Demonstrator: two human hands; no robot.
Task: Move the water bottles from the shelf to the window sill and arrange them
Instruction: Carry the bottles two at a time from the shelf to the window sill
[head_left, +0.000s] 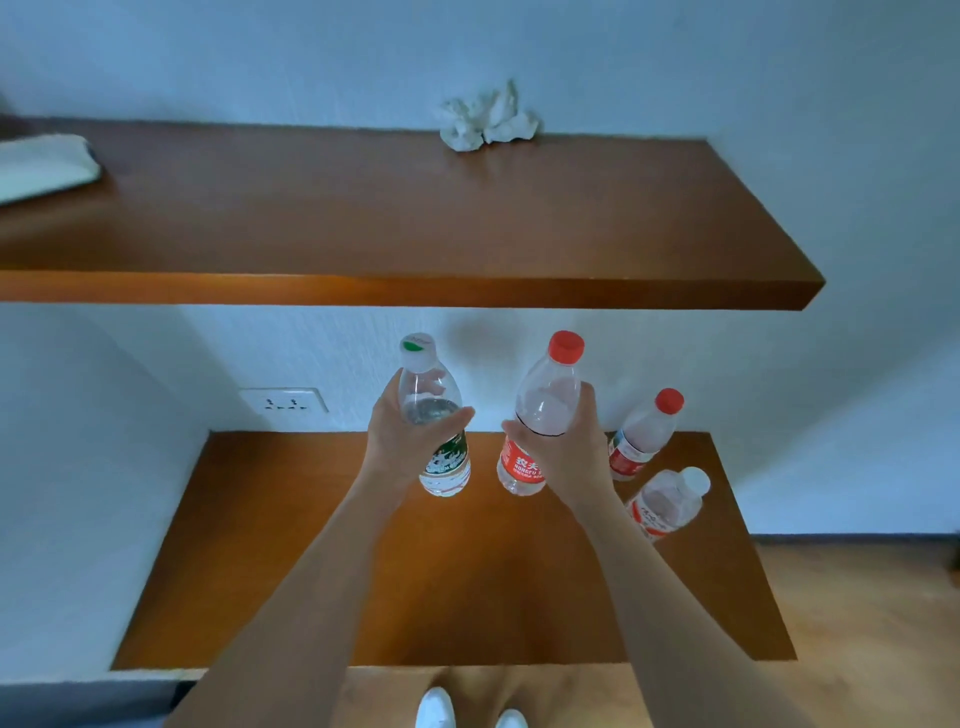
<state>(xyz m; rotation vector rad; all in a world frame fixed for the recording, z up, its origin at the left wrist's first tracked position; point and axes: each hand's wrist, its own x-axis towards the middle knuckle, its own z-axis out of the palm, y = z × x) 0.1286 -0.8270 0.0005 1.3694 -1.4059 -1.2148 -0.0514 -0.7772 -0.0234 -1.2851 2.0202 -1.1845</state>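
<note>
Head view: fingers (453, 419) of our left hand (402, 441) wrap the green-label bottle (429, 387), our right hand (569, 452) the red-label bottle (548, 395); smooth plastic may slip

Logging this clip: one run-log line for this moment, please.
left hand grips green-label bottle | right hand grips red-label bottle | free red-cap bottle, white-cap bottle on lower shelf
</note>
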